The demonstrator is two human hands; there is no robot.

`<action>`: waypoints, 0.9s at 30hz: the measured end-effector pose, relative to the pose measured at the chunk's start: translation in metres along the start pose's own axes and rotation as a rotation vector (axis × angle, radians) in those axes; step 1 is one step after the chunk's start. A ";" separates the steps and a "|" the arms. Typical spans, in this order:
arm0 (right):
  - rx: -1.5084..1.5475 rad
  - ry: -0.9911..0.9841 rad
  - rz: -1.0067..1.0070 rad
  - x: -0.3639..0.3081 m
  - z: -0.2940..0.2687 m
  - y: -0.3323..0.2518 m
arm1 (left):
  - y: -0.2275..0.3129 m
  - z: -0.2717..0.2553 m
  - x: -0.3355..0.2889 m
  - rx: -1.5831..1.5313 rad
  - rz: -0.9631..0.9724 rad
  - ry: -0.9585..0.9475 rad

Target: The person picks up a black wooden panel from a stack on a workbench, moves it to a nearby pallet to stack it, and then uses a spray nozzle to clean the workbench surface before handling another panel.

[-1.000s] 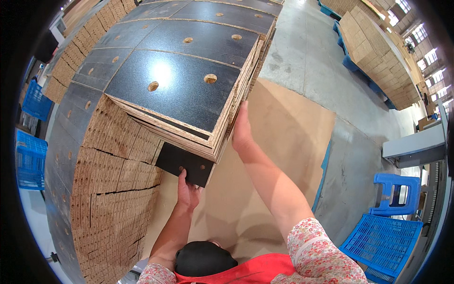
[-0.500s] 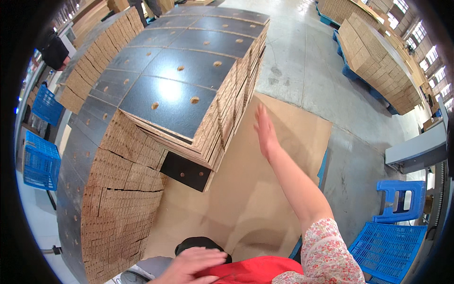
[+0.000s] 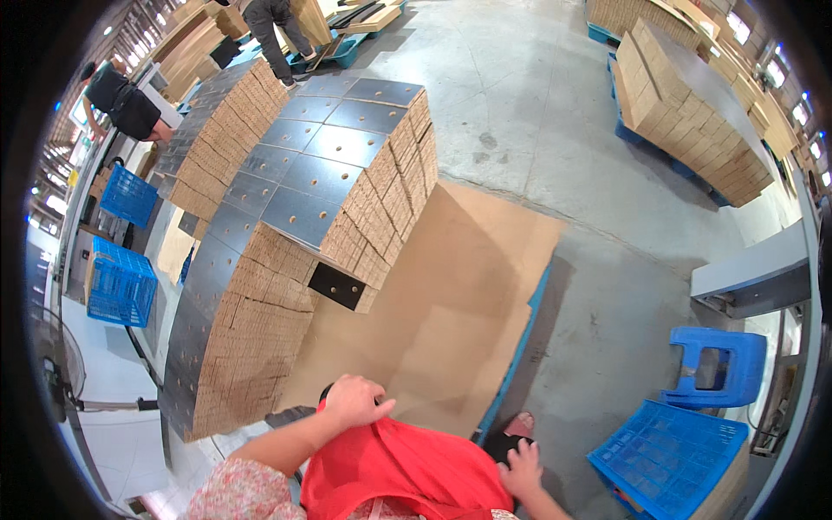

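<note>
My left hand (image 3: 354,402) is over the front of my red apron (image 3: 390,464), its fingers loosely bent and apart, with nothing visible in them. Lower right, beside the apron, my right hand (image 3: 523,470) is open with fingers spread, holding nothing. Ahead stands a stepped stack of dark-topped particleboard panels (image 3: 322,173) with round holes. One dark panel end (image 3: 336,287) with two holes shows below the upper tier. A longer, lower tier of panels (image 3: 251,347) curves along the left. Neither hand touches the boards.
A brown sheet (image 3: 416,321) covers the blue-edged pallet before me. At right are a blue stool (image 3: 718,368), a blue crate (image 3: 667,459) and a grey machine part (image 3: 750,269). Blue baskets (image 3: 121,282) stand left; two people (image 3: 277,35) are farther back. Another board stack (image 3: 693,113) sits far right.
My right hand has dropped from beside the stack to my right side. My left hand has moved up a little over the apron. The view has shifted back, showing more surroundings.
</note>
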State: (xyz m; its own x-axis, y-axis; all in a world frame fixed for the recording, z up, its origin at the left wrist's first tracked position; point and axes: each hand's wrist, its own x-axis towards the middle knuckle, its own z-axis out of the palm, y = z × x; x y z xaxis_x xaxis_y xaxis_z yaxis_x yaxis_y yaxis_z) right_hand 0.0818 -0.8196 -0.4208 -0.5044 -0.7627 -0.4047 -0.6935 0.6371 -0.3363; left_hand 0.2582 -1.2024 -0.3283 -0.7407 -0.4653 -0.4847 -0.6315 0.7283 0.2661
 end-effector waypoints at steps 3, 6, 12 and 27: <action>0.106 0.034 0.127 -0.084 0.022 0.000 | 0.027 0.003 0.006 0.034 -0.068 -0.213; 0.273 0.037 0.302 -0.151 0.041 -0.001 | 0.059 0.023 0.023 0.229 0.074 -0.274; 0.419 -0.056 0.171 -0.246 0.062 0.076 | 0.176 0.066 0.021 0.049 0.064 -0.402; 1.389 0.561 1.622 -0.415 0.074 0.048 | 0.745 0.029 -0.106 -0.162 1.360 -0.562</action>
State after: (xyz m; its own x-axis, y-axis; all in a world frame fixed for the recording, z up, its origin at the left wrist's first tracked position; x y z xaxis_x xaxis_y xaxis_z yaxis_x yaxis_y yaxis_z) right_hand 0.2956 -0.4640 -0.3321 -0.3302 0.5701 -0.7523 0.9237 0.0312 -0.3817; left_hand -0.1267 -0.5957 -0.1030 -0.6105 0.7913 -0.0341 0.4124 0.3543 0.8393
